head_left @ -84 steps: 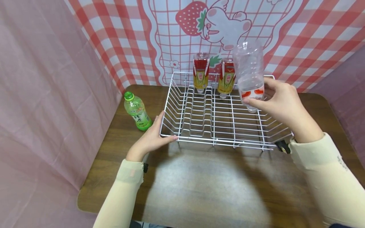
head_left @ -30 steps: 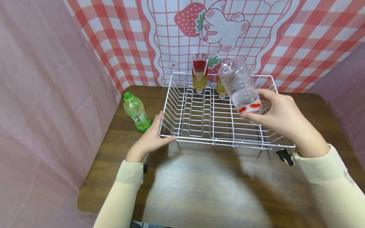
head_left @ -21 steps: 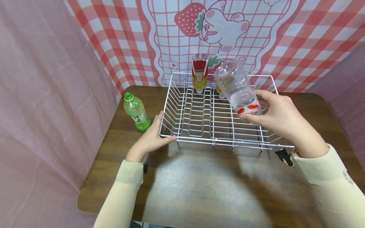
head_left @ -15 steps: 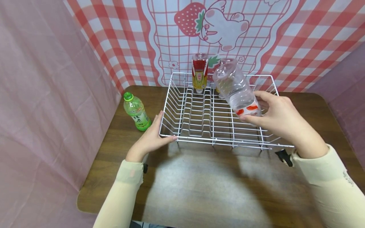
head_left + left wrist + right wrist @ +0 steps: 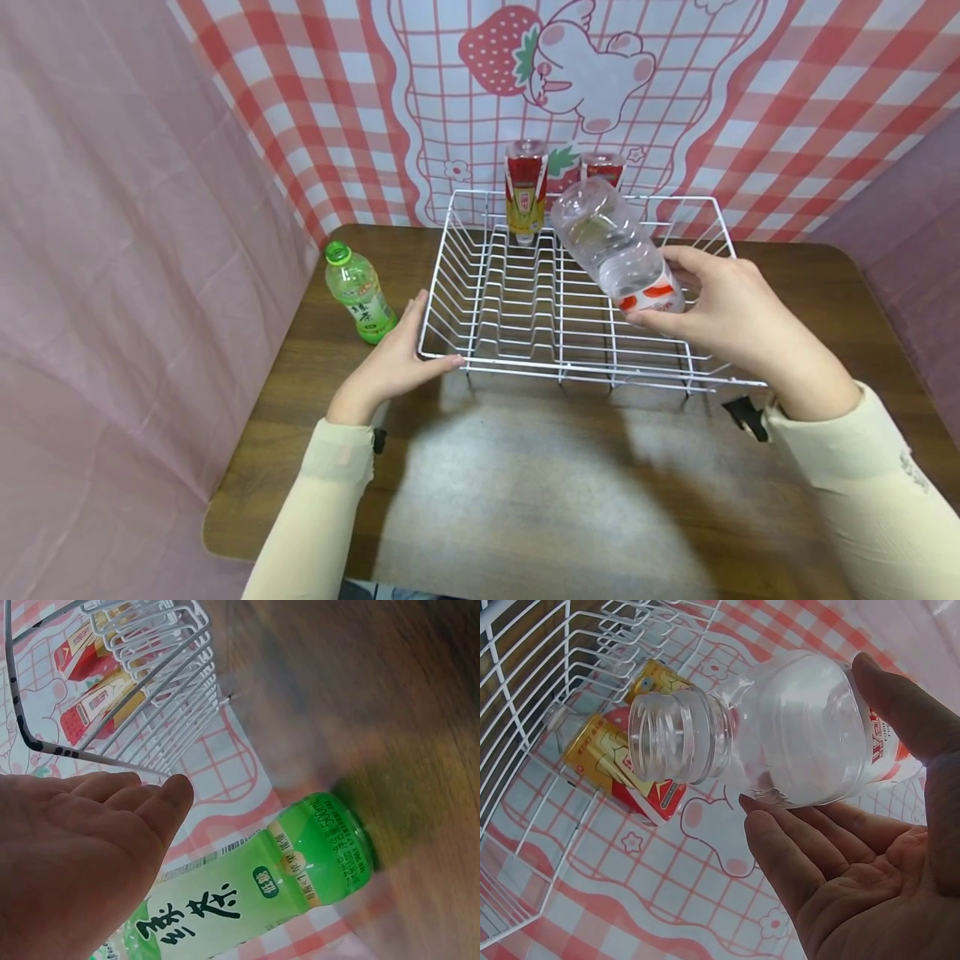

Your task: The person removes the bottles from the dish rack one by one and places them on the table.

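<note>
My right hand [image 5: 731,312] pinches a clear plastic bottle [image 5: 603,229] with a red-and-white label near its neck, thumb on one side and fingers on the other. The bottle is tilted over the white wire dish rack [image 5: 562,367], its base up and to the left. Its uncapped mouth [image 5: 679,735] shows in the right wrist view. My left hand [image 5: 390,362] rests at the rack's front left corner, thumb along the front rail, fingers straight against the side. Close to those fingers stands a green tea bottle [image 5: 362,292] with a green cap.
Two red-and-yellow bottles stand upside down at the rack's back: one at the left [image 5: 527,192], another [image 5: 603,167] partly hidden behind the clear bottle. A checked cloth [image 5: 345,108] hangs behind the wooden table [image 5: 525,483], and a pink curtain [image 5: 135,250] at the left.
The clear bottle has gone from nearly vertical to tilted leftward and come lower with my right hand. The red-and-yellow bottle behind it shows its top again. My left hand has hardly moved.
</note>
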{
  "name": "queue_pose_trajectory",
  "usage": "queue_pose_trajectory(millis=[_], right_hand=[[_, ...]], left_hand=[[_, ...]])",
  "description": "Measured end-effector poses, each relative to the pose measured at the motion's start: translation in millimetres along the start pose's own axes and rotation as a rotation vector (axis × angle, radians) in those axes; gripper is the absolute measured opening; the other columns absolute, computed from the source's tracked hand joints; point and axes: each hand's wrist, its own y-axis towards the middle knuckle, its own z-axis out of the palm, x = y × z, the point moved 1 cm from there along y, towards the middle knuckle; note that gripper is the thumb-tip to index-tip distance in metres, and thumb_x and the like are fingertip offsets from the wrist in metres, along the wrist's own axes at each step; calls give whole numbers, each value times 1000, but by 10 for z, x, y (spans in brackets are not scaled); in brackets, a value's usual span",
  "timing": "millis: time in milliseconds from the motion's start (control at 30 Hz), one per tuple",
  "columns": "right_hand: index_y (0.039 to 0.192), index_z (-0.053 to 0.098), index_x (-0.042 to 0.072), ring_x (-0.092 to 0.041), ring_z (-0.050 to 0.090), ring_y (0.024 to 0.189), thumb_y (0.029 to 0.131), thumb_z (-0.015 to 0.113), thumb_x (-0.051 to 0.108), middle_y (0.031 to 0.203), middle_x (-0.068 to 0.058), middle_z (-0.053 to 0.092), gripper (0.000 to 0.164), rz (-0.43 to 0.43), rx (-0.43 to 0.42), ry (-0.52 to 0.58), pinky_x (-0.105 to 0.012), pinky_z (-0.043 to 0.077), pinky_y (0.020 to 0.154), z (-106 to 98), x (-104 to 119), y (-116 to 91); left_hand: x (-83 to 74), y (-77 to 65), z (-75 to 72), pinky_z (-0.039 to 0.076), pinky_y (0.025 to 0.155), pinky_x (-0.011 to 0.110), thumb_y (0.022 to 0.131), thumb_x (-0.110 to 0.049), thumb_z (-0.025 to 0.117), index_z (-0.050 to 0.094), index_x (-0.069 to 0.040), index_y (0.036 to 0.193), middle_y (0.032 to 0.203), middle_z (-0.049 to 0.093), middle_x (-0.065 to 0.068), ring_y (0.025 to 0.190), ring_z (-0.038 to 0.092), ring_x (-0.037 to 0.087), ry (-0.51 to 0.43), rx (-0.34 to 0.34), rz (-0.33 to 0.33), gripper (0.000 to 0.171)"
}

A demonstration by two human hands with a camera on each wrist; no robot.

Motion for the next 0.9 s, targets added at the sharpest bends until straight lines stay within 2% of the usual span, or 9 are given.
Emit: queue_pose_trajectory(millis=[300, 367, 600, 767, 900], right_hand=[[130, 66, 6, -25, 66, 87, 72, 94, 38, 106, -12, 73, 73, -36, -6, -20, -42, 50, 67, 11, 13, -26], [131, 65, 6, -26, 65, 84, 72, 94, 38, 105, -12, 73, 73, -30, 3, -21, -42, 50, 65, 10, 8, -36], [135, 63, 6, -29, 68, 94, 74, 94, 34, 109, -14, 72, 74, -15, 45, 18, -43, 54, 68, 21, -2, -63], [132, 64, 9, -25, 66, 86, 73, 95, 31, 104, -10, 73, 70, -35, 35, -4, -41, 52, 65, 28, 7, -81], [132, 64, 8, -24, 64, 83, 72, 95, 33, 102, -8, 73, 71, -41, 36, -20, -41, 51, 65, 28, 10, -91]], left_hand=[[-31, -7, -27, 13, 121, 46, 82, -60, 79, 6, -13, 165, 169, 3, 6, 153, 2, 23, -12, -21, 43, 119], [-42, -13, -37, 13, 121, 47, 82, -60, 78, 6, -13, 165, 169, 3, 6, 153, 3, 23, -14, -29, 41, 119], [-72, -23, -67, 15, 121, 47, 82, -60, 79, 7, -13, 165, 169, 6, 8, 152, 5, 22, -22, -44, 38, 119], [-114, -51, -93, 15, 121, 47, 83, -52, 81, 6, -14, 165, 169, 5, 8, 152, 6, 23, -40, -47, 33, 117], [-152, -70, -121, 17, 120, 48, 82, -57, 80, 5, -17, 165, 169, 4, 5, 152, 9, 24, -35, -45, 25, 118]])
